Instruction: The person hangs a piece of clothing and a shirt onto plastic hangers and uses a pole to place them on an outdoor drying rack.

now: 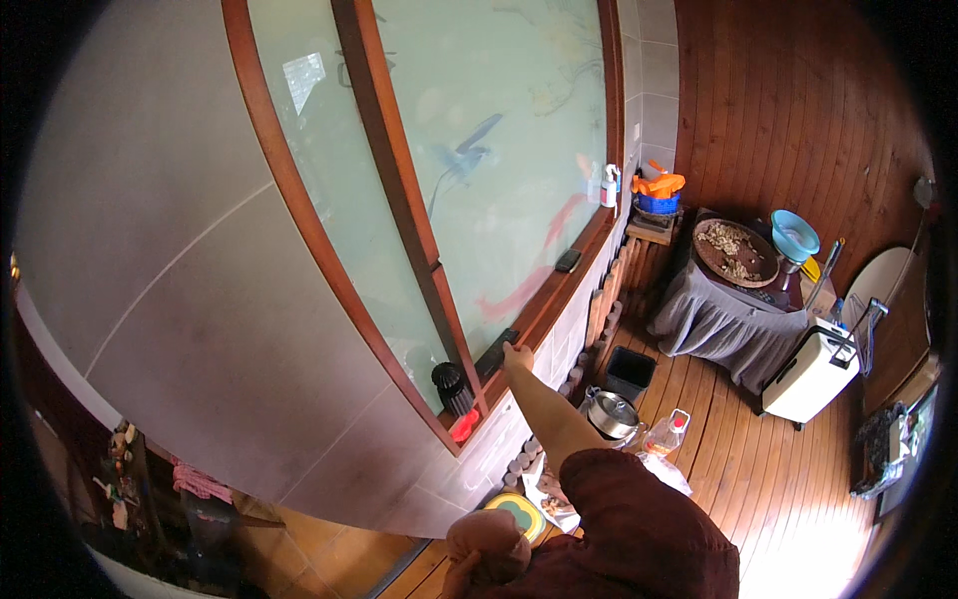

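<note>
My right hand [518, 359] reaches out to the wooden window sill, its fingers curled at the near end of a long black object [494, 358] lying along the sill. What exactly that object is, I cannot make out. Close to it, a black ribbed container [450, 388] stands in the sill's corner beside a small red item [465, 426]. Farther along the same sill lies a small dark box-like item [568, 260]. At the bottom, in shadow, my left hand [462, 570] seems to be against a rounded pinkish-brown thing [490, 533]; its fingers are mostly hidden.
A white spray bottle [608, 187] stands at the sill's far end. Below are a black bin [630, 372], a lidded steel pot [615, 414] and a plastic oil bottle [664, 434]. A cloth-covered table [718, 323] bears a round woven tray [760, 263]; a white suitcase [808, 374] stands beside it.
</note>
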